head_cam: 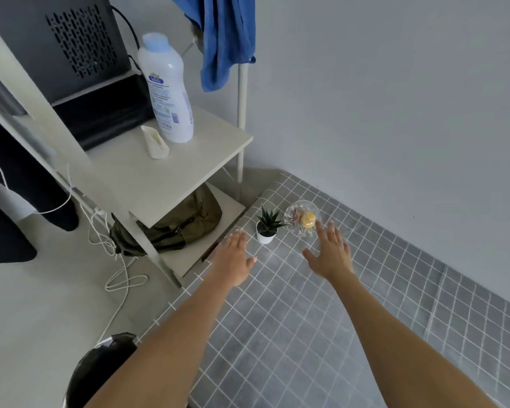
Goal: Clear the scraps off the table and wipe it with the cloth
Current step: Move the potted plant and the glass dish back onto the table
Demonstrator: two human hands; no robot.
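The table has a grey cover with a white grid. At its far left corner stand a small potted succulent and a clear glass bowl holding thin sticks and a yellow lump. My left hand is flat and open over the table's left edge, just left of the pot. My right hand is open with fingers spread, just in front of the bowl. A blue cloth hangs from the top of the white rack. No scraps show on the table.
A white shelf rack stands left of the table with a tall white bottle, a small white object, a black appliance and an olive bag below. A black bin sits at the near left. White cables lie on the floor.
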